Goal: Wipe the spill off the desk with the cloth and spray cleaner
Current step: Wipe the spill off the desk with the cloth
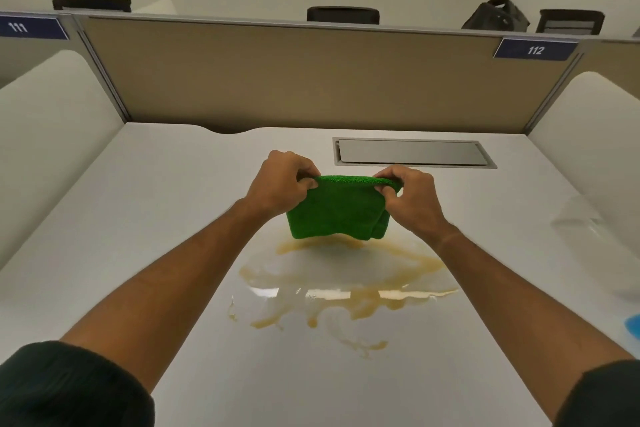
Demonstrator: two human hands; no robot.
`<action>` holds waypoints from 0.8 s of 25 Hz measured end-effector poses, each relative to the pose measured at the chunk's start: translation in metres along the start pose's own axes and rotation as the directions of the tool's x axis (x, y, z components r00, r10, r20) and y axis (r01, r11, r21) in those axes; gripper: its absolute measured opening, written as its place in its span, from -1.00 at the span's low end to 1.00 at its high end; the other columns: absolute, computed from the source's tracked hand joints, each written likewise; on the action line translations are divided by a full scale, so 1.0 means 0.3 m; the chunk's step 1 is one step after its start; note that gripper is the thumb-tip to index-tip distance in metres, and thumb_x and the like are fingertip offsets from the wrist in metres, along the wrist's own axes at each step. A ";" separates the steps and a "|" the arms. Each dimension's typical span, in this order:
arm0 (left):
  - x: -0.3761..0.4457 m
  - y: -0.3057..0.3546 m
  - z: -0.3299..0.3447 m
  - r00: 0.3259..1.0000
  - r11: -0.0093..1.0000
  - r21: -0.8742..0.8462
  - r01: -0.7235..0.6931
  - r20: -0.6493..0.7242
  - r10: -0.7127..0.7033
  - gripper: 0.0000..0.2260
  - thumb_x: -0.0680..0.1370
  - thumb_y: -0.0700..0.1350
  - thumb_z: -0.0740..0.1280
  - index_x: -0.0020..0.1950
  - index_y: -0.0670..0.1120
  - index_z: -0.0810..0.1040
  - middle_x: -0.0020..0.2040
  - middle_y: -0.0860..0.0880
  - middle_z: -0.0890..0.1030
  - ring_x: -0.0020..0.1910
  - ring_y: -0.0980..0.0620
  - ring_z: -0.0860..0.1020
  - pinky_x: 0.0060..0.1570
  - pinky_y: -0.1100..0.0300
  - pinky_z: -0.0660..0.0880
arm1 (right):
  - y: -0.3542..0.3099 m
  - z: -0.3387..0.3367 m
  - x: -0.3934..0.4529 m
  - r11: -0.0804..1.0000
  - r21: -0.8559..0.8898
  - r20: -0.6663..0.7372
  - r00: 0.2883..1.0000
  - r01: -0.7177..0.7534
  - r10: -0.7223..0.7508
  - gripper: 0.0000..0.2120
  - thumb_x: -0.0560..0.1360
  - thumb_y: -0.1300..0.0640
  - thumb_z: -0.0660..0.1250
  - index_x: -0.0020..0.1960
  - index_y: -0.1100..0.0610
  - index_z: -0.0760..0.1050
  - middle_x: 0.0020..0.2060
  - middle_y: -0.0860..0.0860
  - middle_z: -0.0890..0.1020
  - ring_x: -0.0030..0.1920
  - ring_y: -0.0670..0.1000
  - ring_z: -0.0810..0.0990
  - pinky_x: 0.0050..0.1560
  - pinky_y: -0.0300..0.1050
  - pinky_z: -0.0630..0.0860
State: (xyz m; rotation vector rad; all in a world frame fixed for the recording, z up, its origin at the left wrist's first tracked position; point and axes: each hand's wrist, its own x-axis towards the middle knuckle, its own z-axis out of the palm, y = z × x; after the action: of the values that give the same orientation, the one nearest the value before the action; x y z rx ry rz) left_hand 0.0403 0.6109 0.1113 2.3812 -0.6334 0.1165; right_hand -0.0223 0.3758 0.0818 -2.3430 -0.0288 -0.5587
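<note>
A folded green cloth hangs in the air above the far edge of a yellow-brown spill on the white desk. My left hand grips the cloth's top left corner and my right hand grips its top right corner. The spill spreads as wet streaks and a glossy puddle across the desk's middle. At the right edge of the view stands a clear spray bottle with blue liquid at its base, blurred and partly cut off.
A grey cable hatch is set into the desk behind my hands. A tan partition closes the back and white side panels flank the desk. Chairs and a bag show beyond the partition.
</note>
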 end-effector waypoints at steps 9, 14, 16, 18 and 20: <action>-0.214 -0.104 0.178 0.911 0.990 0.088 -0.112 0.407 0.067 -0.88 0.37 -0.14 0.51 -0.11 -0.05 0.71 -0.20 0.04 0.70 -0.24 0.13 0.62 -0.14 0.15 0.60 | 0.148 0.082 -0.248 0.997 -0.067 0.421 0.907 0.027 0.004 -0.84 0.26 0.32 0.38 -0.23 0.11 0.63 -0.30 -0.04 0.67 -0.23 -0.08 0.63 -0.10 -0.14 0.62; -0.358 -0.140 0.291 0.855 0.977 0.130 -0.169 0.513 0.079 -0.78 0.40 0.00 0.46 0.01 -0.03 0.65 -0.09 0.03 0.66 -0.14 0.07 0.58 -0.15 0.12 0.55 | 0.184 0.114 -0.368 0.988 -0.120 0.630 0.777 0.101 -0.003 -0.87 0.23 0.15 0.34 -0.22 0.04 0.58 -0.29 -0.10 0.63 -0.24 -0.08 0.57 -0.18 -0.06 0.57; -0.394 -0.162 0.313 0.864 0.969 0.169 -0.179 0.499 0.073 -0.63 0.41 0.12 0.41 0.15 -0.02 0.59 -0.02 0.01 0.60 -0.07 0.02 0.54 -0.11 0.13 0.51 | 0.187 0.125 -0.389 0.984 -0.150 0.640 0.768 0.094 0.024 -0.83 0.28 0.00 0.38 -0.16 0.03 0.57 -0.24 -0.09 0.61 -0.20 -0.07 0.54 -0.15 -0.04 0.54; -0.418 -0.187 0.322 0.898 0.958 0.211 -0.196 0.430 0.089 -0.48 0.42 0.20 0.35 0.28 -0.05 0.51 0.06 -0.04 0.56 0.01 -0.03 0.52 -0.02 0.13 0.46 | 0.186 0.146 -0.395 0.984 -0.160 0.571 0.821 0.075 0.030 -0.75 0.35 -0.09 0.37 -0.08 0.04 0.58 -0.19 -0.07 0.61 -0.14 -0.05 0.54 -0.10 -0.04 0.52; -0.436 -0.215 0.324 0.930 0.939 0.286 -0.191 0.360 0.080 -0.34 0.43 0.27 0.27 0.42 -0.09 0.39 0.25 -0.13 0.50 0.19 -0.10 0.47 0.17 0.05 0.41 | 0.171 0.179 -0.386 0.977 -0.194 0.466 0.885 0.086 0.015 -0.69 0.40 -0.10 0.36 0.04 0.08 0.58 -0.09 -0.02 0.62 -0.04 0.00 0.53 -0.02 -0.05 0.49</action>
State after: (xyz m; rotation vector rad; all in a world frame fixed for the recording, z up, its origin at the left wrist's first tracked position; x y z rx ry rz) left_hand -0.0519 0.6468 -0.0332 2.6926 -1.0141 -0.1555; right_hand -0.0976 0.3885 -0.0328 -2.6382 -0.2466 0.0016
